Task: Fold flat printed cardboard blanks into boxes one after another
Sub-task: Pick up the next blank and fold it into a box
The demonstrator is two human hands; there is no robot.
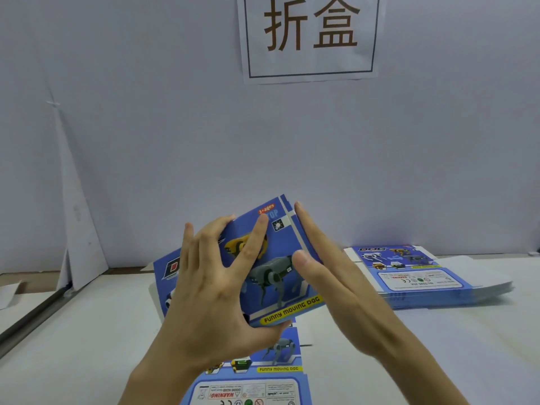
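Nearest the lens: both forearms enter from the bottom edge. Left hand [216, 287] is spread wide over the printed face of the held blank [280, 276], thumb hooked under its lower edge, so the card is clamped between fingers and thumb. Right hand [330, 276] is flat, fingers straight, pressed against the blank's right side panel. It grasps nothing.

Wall [175, 141]: pale, fills the upper frame.
Table [87, 331]: white, runs below it.
Held blank: raised off the table at centre, tilted up toward the right. It looks partly opened into a sleeve; the far side is hidden.
Sign [311, 36]: paper sheet with two large characters, on the wall at top centre.
Stack of blanks [423, 279]: flat on the table to the right, well apart from the hands.
Flat blank [251, 387]: on the table under the wrists, cut off by the bottom edge.

Handling (judgement): thin printed card, light. Stiff across each panel, yielding at the scored creases. The glossy face is likely slippery, so hold at edges and corners with a thumb beneath. Push side panels close to the crease, since mid-panel pressure could dent them.
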